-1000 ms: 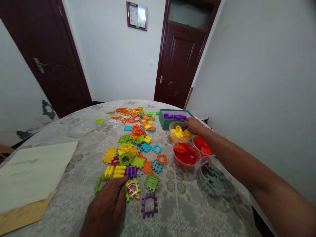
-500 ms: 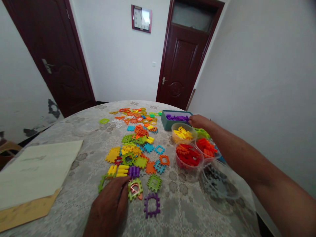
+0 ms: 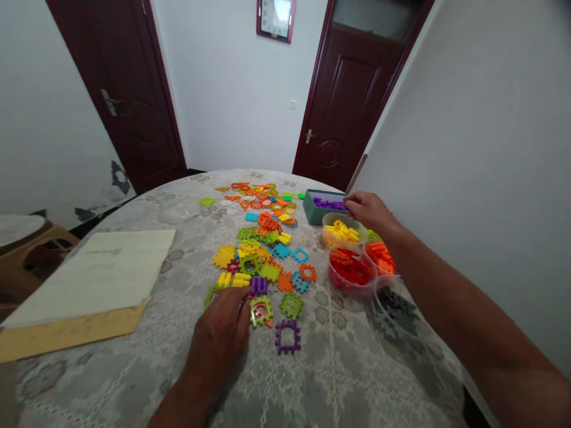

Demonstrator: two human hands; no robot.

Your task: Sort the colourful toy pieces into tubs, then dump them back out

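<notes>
Left grip (image 3: 223,324) half-curled against purple piece (image 3: 259,286)

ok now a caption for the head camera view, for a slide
Right hand at the green box of purple pieces, left hand beside colourful pieces.

1. Wall clock (image 3: 275,19), 12 o'clock, its top cut off, glare on its face.
2. White switch (image 3: 293,104), also 12 o'clock, lower on the wall.
3. Dark red door (image 3: 357,89) with a silver handle, 1 o'clock.
4. Second door (image 3: 127,77), 10 o'clock.
5. Brown stool (image 3: 33,258), pale round top, 9 o'clock.
6. Cream paper (image 3: 100,273), faintly marked, overlapping tan paper (image 3: 84,327), 8 o'clock.
</notes>
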